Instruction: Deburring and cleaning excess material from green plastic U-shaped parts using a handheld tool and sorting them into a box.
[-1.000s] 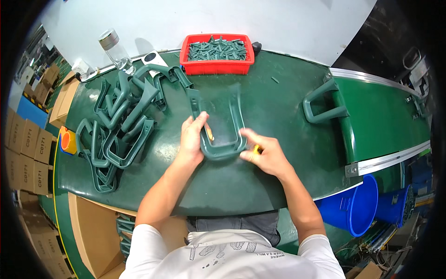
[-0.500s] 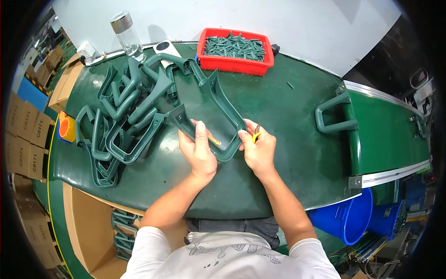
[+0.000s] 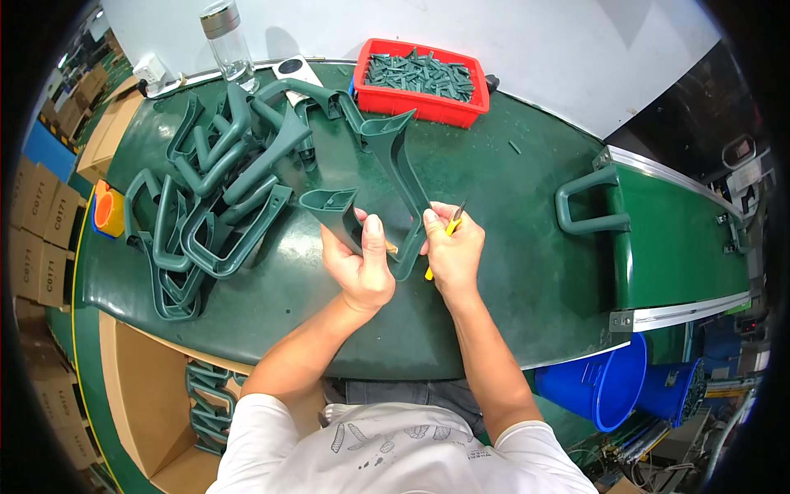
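Observation:
A dark green U-shaped plastic handle [image 3: 393, 165] is held up over the table, its two flared ends pointing away from me. My left hand [image 3: 360, 267] is closed around its left arm, thumb on top. My right hand [image 3: 457, 257] is at the right side of the bend, fingertips against the plastic. That hand also grips a slim yellow tool [image 3: 453, 222] with a dark pointed tip, whose exact kind I cannot make out. The tip points up and away from the handle. Something small and tan shows beside my left fingers, inside the bend.
Several similar handles [image 3: 220, 169] lie heaped at left. A red bin [image 3: 415, 107] of green offcuts stands at the back, near a glass bottle [image 3: 229, 45]. One handle [image 3: 588, 200] rests at right beside the green belt [image 3: 683, 239]. Below are blue buckets [image 3: 597, 383] and a carton [image 3: 144, 387].
The held handle has turned in my hands, so its flared end faces show more. The yellow tool has tilted, and its lower end now sticks out below my right hand.

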A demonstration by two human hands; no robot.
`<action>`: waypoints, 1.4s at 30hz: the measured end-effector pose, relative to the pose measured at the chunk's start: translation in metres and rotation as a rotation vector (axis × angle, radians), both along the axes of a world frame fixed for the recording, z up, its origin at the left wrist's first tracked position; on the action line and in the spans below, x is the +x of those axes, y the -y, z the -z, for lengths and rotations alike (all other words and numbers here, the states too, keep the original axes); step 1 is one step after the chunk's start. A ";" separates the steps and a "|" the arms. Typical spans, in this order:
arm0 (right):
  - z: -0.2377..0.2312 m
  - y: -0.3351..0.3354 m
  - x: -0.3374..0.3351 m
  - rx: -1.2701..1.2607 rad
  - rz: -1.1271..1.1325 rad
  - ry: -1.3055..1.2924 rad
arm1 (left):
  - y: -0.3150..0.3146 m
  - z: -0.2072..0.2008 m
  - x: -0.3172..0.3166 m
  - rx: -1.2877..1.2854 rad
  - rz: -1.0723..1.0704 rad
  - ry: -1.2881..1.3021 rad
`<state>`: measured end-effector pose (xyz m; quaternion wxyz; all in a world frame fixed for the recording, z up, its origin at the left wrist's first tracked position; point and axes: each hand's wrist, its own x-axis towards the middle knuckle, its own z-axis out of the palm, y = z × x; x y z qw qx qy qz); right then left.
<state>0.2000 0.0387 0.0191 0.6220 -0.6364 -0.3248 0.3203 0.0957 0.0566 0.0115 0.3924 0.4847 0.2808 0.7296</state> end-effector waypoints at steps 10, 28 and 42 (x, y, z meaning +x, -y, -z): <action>-0.009 0.012 0.033 -0.226 -0.334 -0.443 | -0.001 0.009 -0.010 0.138 0.078 -0.102; -0.121 -0.022 0.055 0.401 0.115 0.626 | -0.019 -0.001 -0.006 -0.292 0.361 0.207; -0.014 0.016 0.027 -0.189 -0.431 -0.317 | -0.051 -0.007 -0.018 0.413 -0.143 -0.874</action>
